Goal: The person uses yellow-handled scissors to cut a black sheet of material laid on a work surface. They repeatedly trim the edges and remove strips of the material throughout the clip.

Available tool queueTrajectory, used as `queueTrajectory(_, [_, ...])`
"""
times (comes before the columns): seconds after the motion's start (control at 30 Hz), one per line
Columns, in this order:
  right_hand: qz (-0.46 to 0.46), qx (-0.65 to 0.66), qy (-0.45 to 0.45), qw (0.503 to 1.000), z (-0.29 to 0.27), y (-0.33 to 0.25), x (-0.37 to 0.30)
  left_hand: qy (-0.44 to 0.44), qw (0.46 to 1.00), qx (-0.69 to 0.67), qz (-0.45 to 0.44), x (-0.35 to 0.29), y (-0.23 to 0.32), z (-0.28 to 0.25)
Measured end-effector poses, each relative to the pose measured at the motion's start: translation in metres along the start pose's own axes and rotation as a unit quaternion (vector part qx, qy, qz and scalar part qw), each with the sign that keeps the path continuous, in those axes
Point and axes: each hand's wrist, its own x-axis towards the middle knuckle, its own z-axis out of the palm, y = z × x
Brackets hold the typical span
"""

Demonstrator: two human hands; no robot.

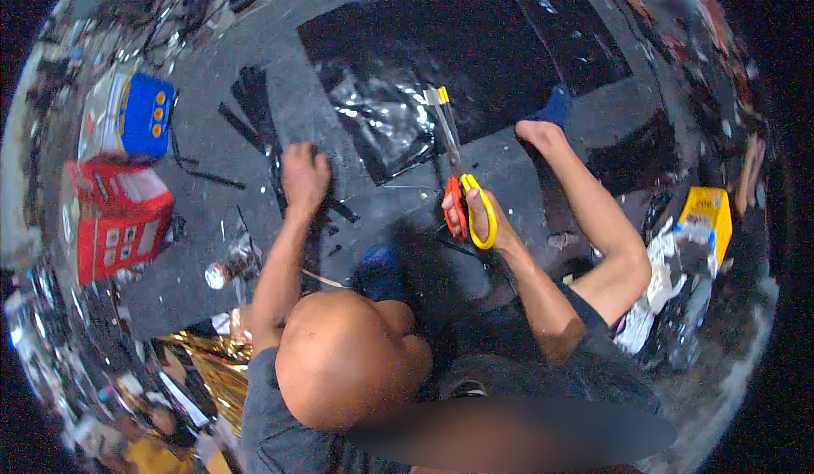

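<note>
My right hand (482,213) is closed round the red and yellow handles of a pair of scissors (449,135). The long blades point away from me, with yellow near the tips. Beyond them a large glossy black sheet (449,37) lies on the floor, wrinkled and shiny at its near left corner. My left hand (305,177) rests low on the floor, its fingers apart and slightly bent. It is beside a fan of thin black strips (250,101); whether the fingertips touch a strip is hidden.
At the left stand a blue and white box (146,116) and a red box (123,220). A shiny cylinder (222,274) lies near my left forearm, and gold foil (208,368) behind it. My bent leg (606,220) flanks the right side. A yellow box (708,220) sits among crumpled wrappers.
</note>
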Motion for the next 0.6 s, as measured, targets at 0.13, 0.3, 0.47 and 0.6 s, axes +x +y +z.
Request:
queueTrajectory(0.13, [0.065,0.018,-0.004,0.998,0.013,0.017,0.009,-0.044,0.895,-0.329,-0.299,-0.019,0.048,0.071])
queueTrajectory(0.3, [0.099,-0.01,-0.001,0.995,0.016,0.03,0.0,0.069,0.859,-0.345,-0.372,-0.019,0.085,0.102])
queueTrajectory(0.47, [0.122,-0.031,-0.015,0.992,0.025,0.033,0.001,0.02,0.886,-0.322,-0.333,-0.01,0.059,0.09])
queueTrajectory(0.6, [0.177,-0.036,-0.02,0.983,0.037,0.033,0.006,-0.011,0.873,-0.35,-0.341,-0.009,0.037,0.056])
